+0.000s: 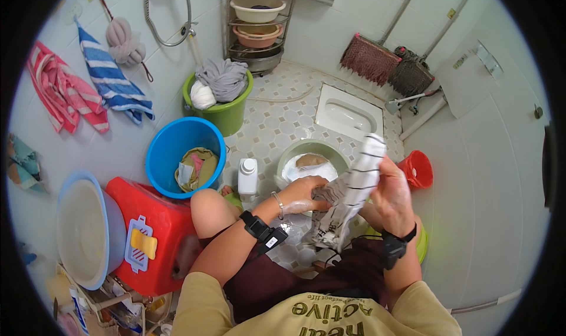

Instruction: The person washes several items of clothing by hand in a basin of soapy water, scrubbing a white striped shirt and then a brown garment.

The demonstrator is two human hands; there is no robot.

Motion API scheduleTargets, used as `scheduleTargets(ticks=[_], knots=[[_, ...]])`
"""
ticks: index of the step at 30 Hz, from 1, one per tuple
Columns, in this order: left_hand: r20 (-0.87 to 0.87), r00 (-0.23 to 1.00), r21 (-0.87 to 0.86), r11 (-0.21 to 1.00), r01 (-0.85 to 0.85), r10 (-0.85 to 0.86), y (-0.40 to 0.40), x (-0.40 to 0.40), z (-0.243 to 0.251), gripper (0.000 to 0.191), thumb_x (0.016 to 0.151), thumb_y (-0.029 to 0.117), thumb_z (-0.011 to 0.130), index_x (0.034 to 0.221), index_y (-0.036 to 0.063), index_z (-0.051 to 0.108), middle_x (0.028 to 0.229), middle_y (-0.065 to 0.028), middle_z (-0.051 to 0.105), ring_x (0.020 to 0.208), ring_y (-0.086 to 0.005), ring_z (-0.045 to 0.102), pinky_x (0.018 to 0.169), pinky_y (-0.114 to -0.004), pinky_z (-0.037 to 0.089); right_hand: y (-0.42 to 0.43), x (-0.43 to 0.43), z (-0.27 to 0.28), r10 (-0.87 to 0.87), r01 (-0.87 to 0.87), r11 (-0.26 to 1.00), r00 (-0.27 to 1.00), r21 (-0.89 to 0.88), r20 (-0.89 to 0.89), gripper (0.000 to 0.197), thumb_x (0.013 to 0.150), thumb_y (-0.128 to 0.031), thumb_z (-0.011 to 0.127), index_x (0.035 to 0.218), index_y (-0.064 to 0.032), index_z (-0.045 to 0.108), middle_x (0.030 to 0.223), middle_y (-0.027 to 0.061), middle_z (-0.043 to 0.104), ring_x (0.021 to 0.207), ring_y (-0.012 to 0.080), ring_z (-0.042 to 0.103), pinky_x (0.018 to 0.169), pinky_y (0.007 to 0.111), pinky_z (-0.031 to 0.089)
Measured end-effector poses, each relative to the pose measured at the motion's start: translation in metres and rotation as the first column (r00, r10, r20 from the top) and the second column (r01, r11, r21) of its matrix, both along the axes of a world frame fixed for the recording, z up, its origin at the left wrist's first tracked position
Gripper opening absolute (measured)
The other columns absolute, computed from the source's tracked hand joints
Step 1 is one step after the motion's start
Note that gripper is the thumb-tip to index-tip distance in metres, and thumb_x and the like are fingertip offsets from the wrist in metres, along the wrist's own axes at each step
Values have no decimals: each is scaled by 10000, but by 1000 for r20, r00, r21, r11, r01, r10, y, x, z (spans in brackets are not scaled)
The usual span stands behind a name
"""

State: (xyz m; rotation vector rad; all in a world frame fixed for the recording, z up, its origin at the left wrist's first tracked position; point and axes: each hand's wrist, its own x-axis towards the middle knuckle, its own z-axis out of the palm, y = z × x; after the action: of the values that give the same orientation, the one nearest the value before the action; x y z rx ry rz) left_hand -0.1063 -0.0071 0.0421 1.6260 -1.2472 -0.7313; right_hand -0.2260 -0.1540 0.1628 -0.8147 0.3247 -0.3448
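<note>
My right hand (392,194) grips a white cloth item with black stripes (360,181), raised and bunched along its length. The lower end of this cloth looks greyish and bears dark marks. My left hand (305,195) pinches the cloth's left side, over the near rim of a pale green basin (342,157). White suds (296,170) fill the basin, and a brown cloth (311,160) shows among them. Wet foam coats my left wrist. Left of the basin stands a white plastic bottle (247,177) with its cap on.
A blue bucket (166,137) holds olive cloth; a green bucket (230,119) holds grey and white cloth. On a red box (168,230) lie a soap dish (137,256) and yellow soap (143,243). A squat toilet (325,106) and a red bin (418,163) stand beyond.
</note>
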Motion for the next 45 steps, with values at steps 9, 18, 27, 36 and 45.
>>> scheduleTargets(ticks=[9, 18, 27, 36, 45], knots=[[-717, 677, -232, 973, -13, -162, -3, 21, -7, 355, 868, 183, 565, 1189, 65, 474, 1056, -3, 545, 910, -83, 502, 778, -223, 412, -11, -5, 18, -66, 49, 979, 995, 197, 81, 233, 906, -123, 463, 1082, 23, 509, 1054, 119, 587, 964, 230, 574, 906, 353, 456], [-660, 739, -165, 986, 33, -135, 0, 2, 15, 499, 834, 268, 650, 1228, 27, 459, 1084, -17, 564, 959, -104, 534, 862, -271, 427, 5, 35, -36, 105, -122, 989, 976, -82, -188, 401, 902, -242, 498, 1214, 6, 443, 1151, 100, 534, 1043, 199, 520, 907, 328, 413], [-790, 606, -240, 957, -164, -94, 10, 8, 8, 599, 854, 136, 591, 1370, 81, 293, 1206, -46, 503, 1113, -143, 470, 958, -307, 373, 38, 7, -77, -15, -124, 847, 966, -516, -257, 182, 840, -95, 620, 988, -24, 540, 853, -17, 564, 750, 53, 488, 669, 195, 400], [-827, 553, -374, 834, -405, -102, 14, 15, 28, 549, 856, 117, 551, 1356, 38, 337, 1355, -84, 398, 1184, -164, 416, 1023, -305, 286, 8, -6, -49, 85, -157, 912, 976, -378, -201, 132, 810, -110, 620, 890, -65, 525, 845, -9, 554, 774, 60, 497, 727, 189, 388], [-787, 609, -313, 915, -256, -99, 5, 16, 21, 707, 721, -68, 472, 1393, 62, 292, 1332, -48, 421, 1171, -139, 421, 1024, -257, 269, 2, -4, -75, -261, 205, 921, 956, -330, -136, 116, 912, -181, 526, 881, -70, 544, 843, -51, 495, 789, 37, 414, 752, 180, 327]])
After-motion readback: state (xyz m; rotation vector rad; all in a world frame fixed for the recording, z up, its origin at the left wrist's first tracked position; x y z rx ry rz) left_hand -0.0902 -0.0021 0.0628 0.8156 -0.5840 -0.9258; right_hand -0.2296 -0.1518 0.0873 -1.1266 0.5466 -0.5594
